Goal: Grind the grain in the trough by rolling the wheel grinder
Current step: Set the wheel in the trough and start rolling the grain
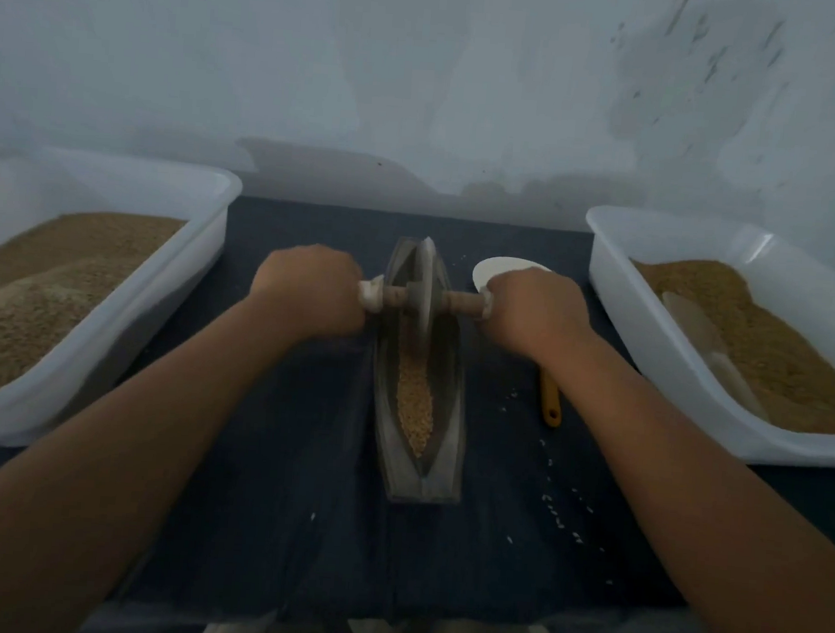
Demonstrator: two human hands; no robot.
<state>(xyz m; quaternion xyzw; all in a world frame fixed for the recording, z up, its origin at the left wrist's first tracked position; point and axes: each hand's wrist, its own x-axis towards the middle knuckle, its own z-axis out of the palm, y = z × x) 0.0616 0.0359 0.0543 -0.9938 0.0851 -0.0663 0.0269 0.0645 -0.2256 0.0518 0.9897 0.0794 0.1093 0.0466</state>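
Observation:
A narrow boat-shaped stone trough [450, 417] lies lengthwise in the middle of the dark cloth. Tan grain [415, 405] fills its groove from the middle to the near end. The wheel grinder [424, 292], a thin grey disc on a wooden axle, stands upright in the far half of the trough. My left hand [308, 289] grips the left end of the axle. My right hand [534, 307] grips the right end. Both arms are stretched forward.
A white tub [205, 212] heaped with tan grain stands at the left. Another white tub [612, 260] at the right holds grain and a pale scoop [701, 331]. A white dish [490, 269] sits behind my right hand. A yellow handle [550, 404] and spilled grains [559, 516] lie on the cloth.

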